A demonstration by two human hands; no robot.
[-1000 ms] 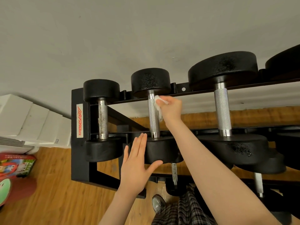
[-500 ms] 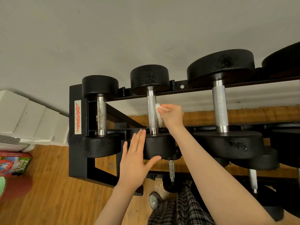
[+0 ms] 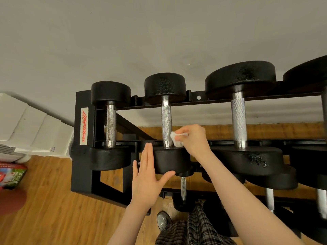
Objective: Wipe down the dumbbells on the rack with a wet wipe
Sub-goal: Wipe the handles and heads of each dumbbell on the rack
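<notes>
You're pinching soft wet wipe (image 3: 177, 140) w/ right hand (image 3: 192, 139) at center-frame dumbbell (image 3: 166, 124) handle; left hand (image 3: 147, 177) flat, bracing heavy head.

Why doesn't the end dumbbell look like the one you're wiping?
The end dumbbell has smaller heads and a speckled, dull handle; the wiped dumbbell has a brighter handle. Nothing touches the end one; both hands are on the other. Both have black heads.

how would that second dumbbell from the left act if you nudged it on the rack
The dumbbell probably resists a nudge: solid-looking black heads. Those heads look round, so it could roll along the rack; the left hand seems to steady it. Its knurled handle likely grips well.
</notes>
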